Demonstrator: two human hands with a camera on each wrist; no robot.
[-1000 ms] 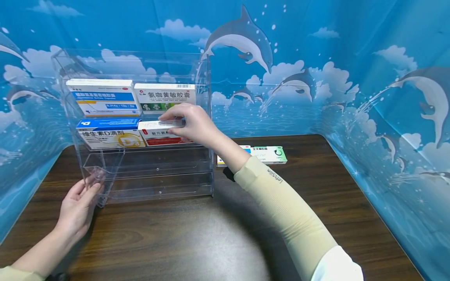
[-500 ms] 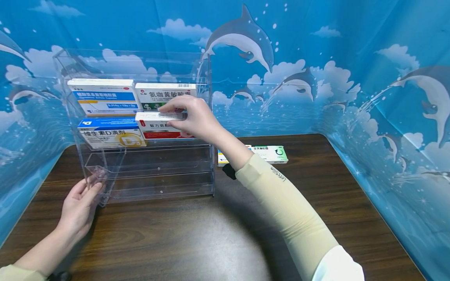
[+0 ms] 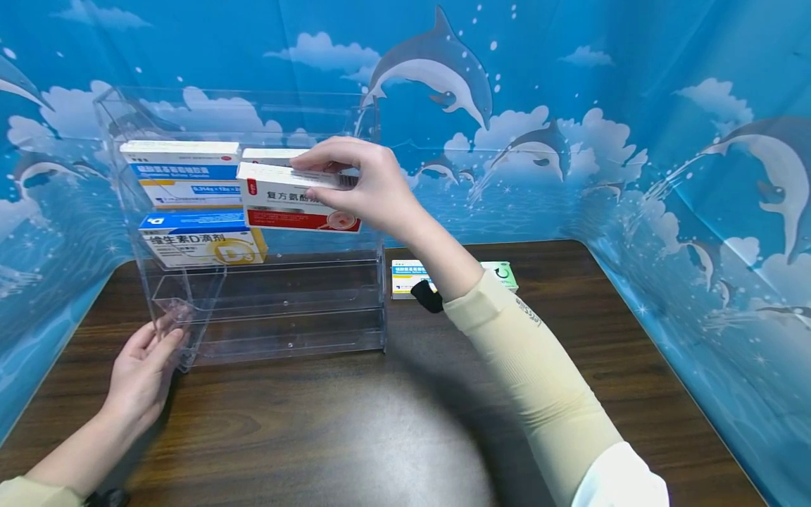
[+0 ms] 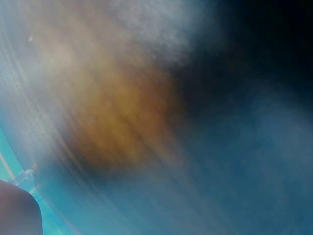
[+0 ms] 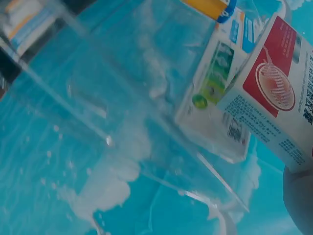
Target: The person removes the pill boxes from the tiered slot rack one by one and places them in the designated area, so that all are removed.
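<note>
Red-and-white medicine carton [image 3: 279, 204] in the right hand [image 3: 370, 176], and I've got it pinched: thumb on the printed front, fingers over the top toward the back, all near its right end. I'd call it light, stiffish card, a bit slick, apt to dent if squeezed; a hold nearer the middle of the top edge should stop the free left end dipping. It hangs before the white-and-green carton [image 5: 210, 88], up and right of the vitamin D carton [image 3: 199, 246], with the white-and-blue carton [image 3: 184, 172] behind its left end. Out at the clear acrylic rack [image 3: 285, 327], the left hand [image 3: 139, 373] grips the lower left side; its wrist view is just blur. And it's up! A second ago the box sat level beside the vitamin D one; now it's higher, masking most of the carton behind, while that left hand hasn't budged.
</note>
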